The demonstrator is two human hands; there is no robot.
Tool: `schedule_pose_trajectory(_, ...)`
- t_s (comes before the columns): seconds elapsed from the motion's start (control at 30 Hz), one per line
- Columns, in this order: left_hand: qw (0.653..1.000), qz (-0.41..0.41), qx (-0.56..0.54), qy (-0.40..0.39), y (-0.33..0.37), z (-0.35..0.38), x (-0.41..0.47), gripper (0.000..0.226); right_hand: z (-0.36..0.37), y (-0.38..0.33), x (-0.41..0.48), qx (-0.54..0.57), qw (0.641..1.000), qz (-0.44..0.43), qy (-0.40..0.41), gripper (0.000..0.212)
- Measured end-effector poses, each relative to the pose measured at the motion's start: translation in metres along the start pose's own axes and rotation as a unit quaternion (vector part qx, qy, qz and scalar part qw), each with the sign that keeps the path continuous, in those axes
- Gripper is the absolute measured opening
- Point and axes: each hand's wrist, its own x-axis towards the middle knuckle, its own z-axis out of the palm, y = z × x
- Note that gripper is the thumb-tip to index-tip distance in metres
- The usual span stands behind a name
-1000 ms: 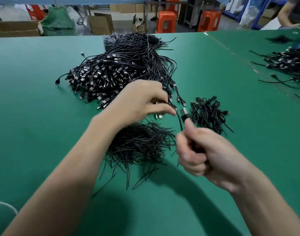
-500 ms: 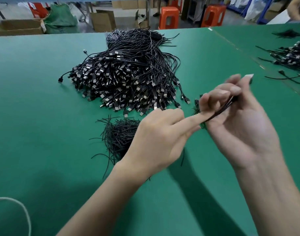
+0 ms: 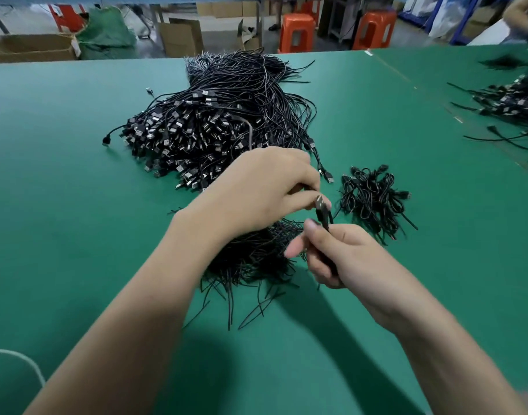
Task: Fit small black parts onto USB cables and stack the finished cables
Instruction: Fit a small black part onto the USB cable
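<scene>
1. We're over the green worktop [image 3: 77,235], and both hands are together at mid-frame, busy on one USB cable [image 3: 325,221].
2. The right hand [image 3: 346,259] is clamped on it. Its fingers curl round the black lead and the thumb runs up along it, so the cable stands nearly upright out of the fist.
3. The left hand [image 3: 265,190] reaches in from the upper left, and its thumb and forefinger pinch the plug [image 3: 320,203] at the cable's top end. We cannot tell whether a small black part sits under those fingertips.
4. So the cable is off the worktop, held between the two hands, just above the heap of thin black strands [image 3: 256,259] spreading beneath the wrists.
5. Behind the left hand sits the big pile of USB cables [image 3: 202,127], with plugs fanned toward us and leads trailing to the far edge.
6. Just right of the hands lies a small stack of coiled cables [image 3: 373,202], set apart from the big pile.
7. At the far right, we see another cable pile [image 3: 511,103] on the worktop.
8. Beyond the worktop are orange stools [image 3: 297,31] and cardboard boxes [image 3: 178,34], and a white cord [image 3: 17,360] curls at the lower left.
</scene>
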Motion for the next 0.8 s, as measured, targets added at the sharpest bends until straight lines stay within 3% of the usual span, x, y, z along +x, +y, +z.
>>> schedule_pose_trajectory(0.1,0.999,-0.013,-0.014,0.039,0.011,0.005,-0.006,0.027,0.008,0.009,0.008,0.091,0.992,-0.021,0.088,0.049)
schedule_pose_trajectory(0.23,0.992,-0.037,-0.032,0.120,0.030,0.026,-0.024,0.024,0.012,0.003,0.019,0.367,0.923,-0.018,0.117,0.052)
schedule_pose_trajectory(0.4,0.981,-0.089,-0.027,0.169,0.048,0.062,-0.049,0.024,0.006,-0.008,0.028,0.429,0.896,0.004,0.112,0.056)
schedule_pose_trajectory(0.5,0.970,-0.120,-0.165,0.129,0.044,0.077,-0.059,0.025,0.001,-0.021,0.024,0.509,0.851,-0.033,0.121,0.043)
schedule_pose_trajectory(0.57,0.949,-0.138,-0.262,0.106,0.035,0.078,-0.062,0.029,-0.006,-0.029,0.015,0.547,0.832,-0.063,0.075,0.037)
schedule_pose_trajectory(0.67,0.940,-0.110,-0.321,0.044,0.021,0.066,-0.058,0.033,-0.014,-0.035,0.001,0.494,0.864,-0.069,-0.071,0.041)
schedule_pose_trajectory(0.8,0.944,-0.106,-0.312,-0.031,0.001,0.039,-0.042,0.028,-0.014,-0.031,-0.011,0.252,0.945,-0.036,-0.203,0.042)
